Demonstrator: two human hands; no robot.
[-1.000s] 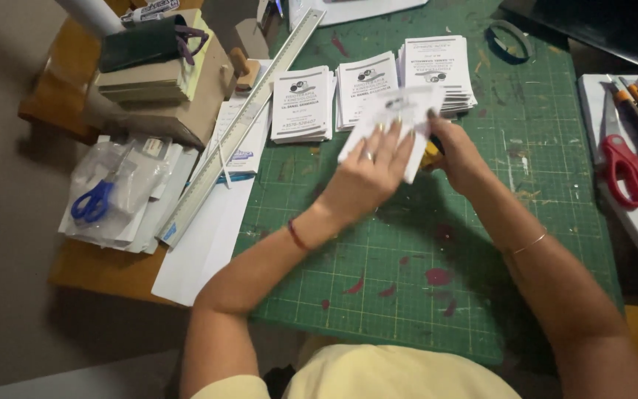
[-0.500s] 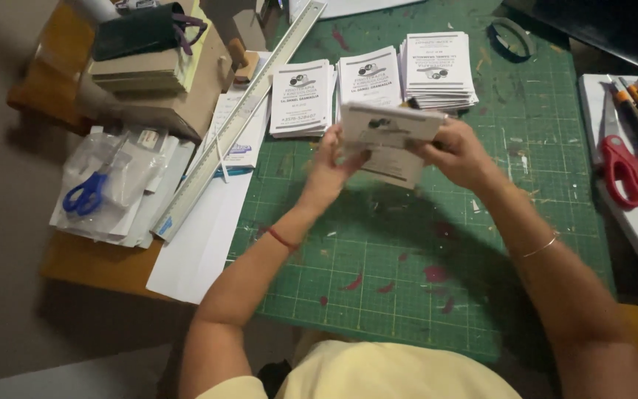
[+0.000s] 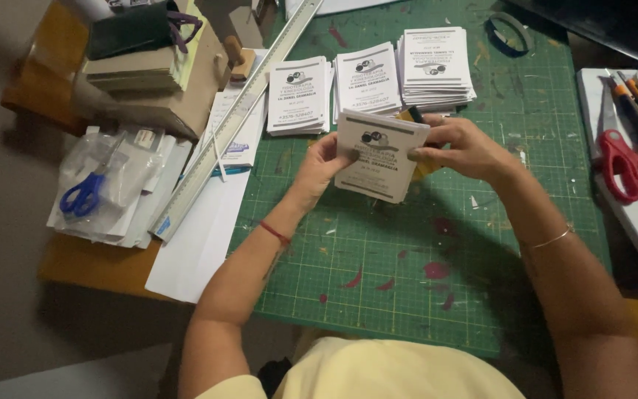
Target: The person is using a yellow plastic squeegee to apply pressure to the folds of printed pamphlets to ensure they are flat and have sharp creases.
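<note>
Head view, what's being held?
— A thin stack of white paper cards (image 3: 378,155), rectangular, matte, above the gridded green cutting mat (image 3: 422,295).
— Orientation?
— Long axis runs away from the person, tilted slightly right.
— Fingers?
— Left hand (image 3: 319,171) and right hand (image 3: 463,150) pinch opposite edges.

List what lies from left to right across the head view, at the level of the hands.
Blue-handled scissors → long metal ruler → left hand → held stack of printed cards → right hand → red-handled scissors.
</note>
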